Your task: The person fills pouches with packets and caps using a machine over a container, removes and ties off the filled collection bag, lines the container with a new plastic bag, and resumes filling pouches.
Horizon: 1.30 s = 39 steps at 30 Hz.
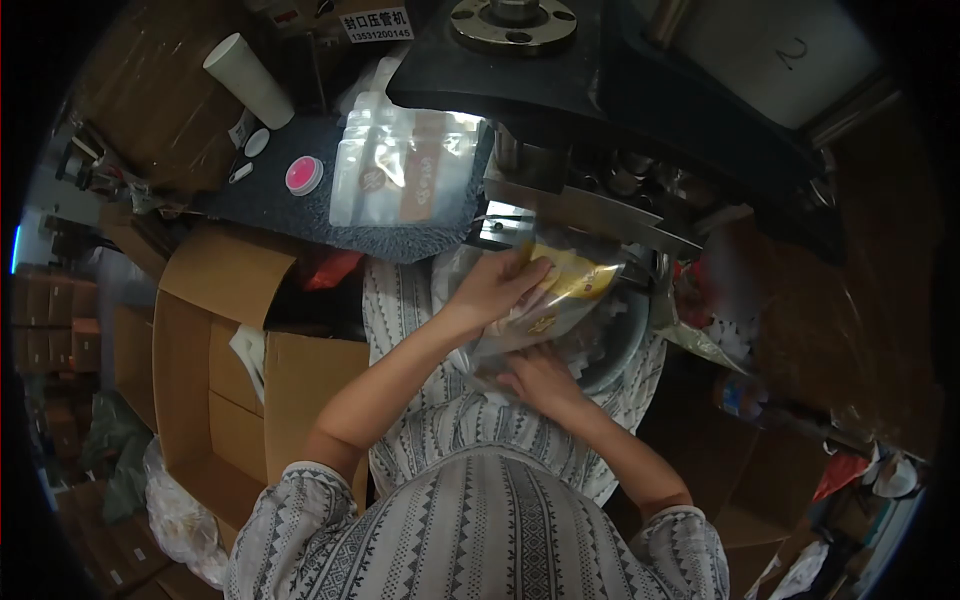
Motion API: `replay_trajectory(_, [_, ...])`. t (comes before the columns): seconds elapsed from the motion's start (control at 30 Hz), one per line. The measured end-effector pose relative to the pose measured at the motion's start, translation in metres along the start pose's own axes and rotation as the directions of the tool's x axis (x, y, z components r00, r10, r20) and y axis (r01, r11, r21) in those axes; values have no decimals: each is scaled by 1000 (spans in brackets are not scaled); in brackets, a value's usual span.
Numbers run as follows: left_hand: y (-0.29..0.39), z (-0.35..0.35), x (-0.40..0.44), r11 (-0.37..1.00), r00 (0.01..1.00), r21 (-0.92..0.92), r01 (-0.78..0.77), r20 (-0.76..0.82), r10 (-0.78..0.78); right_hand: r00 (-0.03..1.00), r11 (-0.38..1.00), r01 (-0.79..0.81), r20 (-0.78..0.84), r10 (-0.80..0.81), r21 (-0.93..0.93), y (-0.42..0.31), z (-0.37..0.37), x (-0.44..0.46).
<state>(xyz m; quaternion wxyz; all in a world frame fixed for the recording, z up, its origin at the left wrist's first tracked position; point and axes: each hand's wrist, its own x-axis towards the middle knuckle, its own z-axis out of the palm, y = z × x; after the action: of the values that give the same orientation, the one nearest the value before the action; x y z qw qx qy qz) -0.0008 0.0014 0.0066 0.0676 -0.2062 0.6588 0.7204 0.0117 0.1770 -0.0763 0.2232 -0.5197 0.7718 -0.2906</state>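
A clear plastic pouch with a yellow printed band (573, 272) is between my hands, in front of the dark machine (590, 110). My left hand (500, 285) grips the pouch near its upper left side, thumb and fingers pressed together on it. Lower down, my right hand (540, 375) is at the pouch's bottom part, its fingertips partly hidden by the plastic, so its hold cannot be made out. Beneath the pouch is a round grey basin (628, 345) with pale scraps in it. A stack of clear pouches (385, 175) lies on the blue-grey towel (410, 242).
An open cardboard box (225, 395) stands at the left. On the bench are a pink round tin (304, 175) and a white cup (248, 80). The machine's metal bar (600, 210) lies just beyond my hands. A red and white bag (705, 310) is at the right.
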Motion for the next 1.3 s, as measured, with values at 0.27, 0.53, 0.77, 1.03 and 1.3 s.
replay_trajectory(0.27, [26, -98, 2, 947, 898, 198, -254, -314, 307, 991, 982, -129, -64, 121, -138, 79, 76, 48])
replay_trajectory(0.53, [27, -140, 73, 326, 773, 943, -72, -154, 615, 950, 973, -228, 211, 231, -37, 91, 84, 17])
replay_trajectory(0.77, [-7, -140, 79, 188, 763, 978, 96, -193, 617, 941, 818, -333, 115, 317, 470, -20, -92, -77])
replay_trajectory(1.03, [-13, -122, 17, 101, 711, 994, -29, -51, 702, 553, 593, -795, -552, 624, -127, 24, -202, -104])
replay_trajectory(1.3, [-44, -90, -31, 162, 720, 981, -109, -35, 693, 737, 855, -514, -476, 480, 66, 50, -198, -53])
